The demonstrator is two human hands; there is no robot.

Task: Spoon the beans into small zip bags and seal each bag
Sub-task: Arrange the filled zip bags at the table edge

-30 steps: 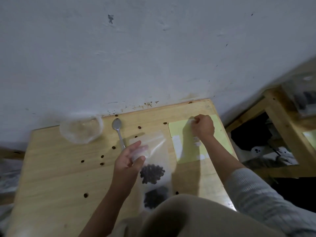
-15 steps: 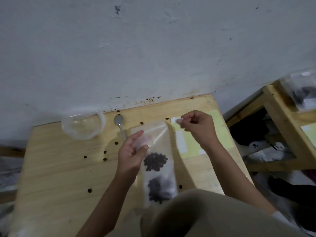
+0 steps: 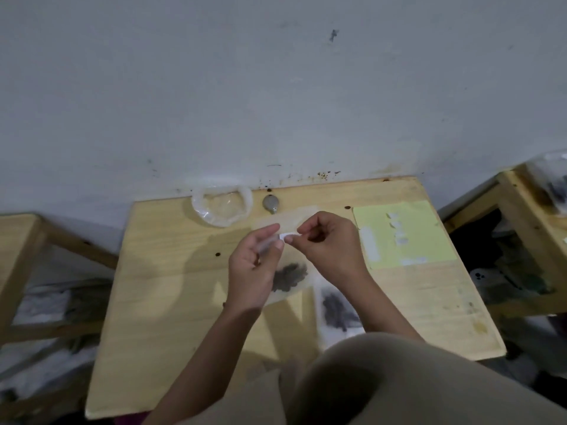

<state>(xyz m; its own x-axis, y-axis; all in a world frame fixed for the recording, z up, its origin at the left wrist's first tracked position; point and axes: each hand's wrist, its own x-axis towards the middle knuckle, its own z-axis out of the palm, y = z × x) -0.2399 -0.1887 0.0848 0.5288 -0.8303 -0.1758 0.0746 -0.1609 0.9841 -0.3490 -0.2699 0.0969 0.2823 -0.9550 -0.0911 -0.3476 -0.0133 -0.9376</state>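
Both hands meet above the middle of the wooden counter (image 3: 171, 302). The left hand (image 3: 254, 271) holds a clear zip bag (image 3: 288, 277) with dark beans (image 3: 290, 276) in it, thumb and fingers curled on its upper part. The right hand (image 3: 328, 243) pinches a small white label (image 3: 288, 236) between curled fingers at the bag's top. A second bag of beans (image 3: 337, 311) lies near the front edge. At the back edge stand a clear plastic bowl (image 3: 222, 205) and a spoon (image 3: 271, 204); a yellow sticker sheet (image 3: 408, 231) lies at the back right corner
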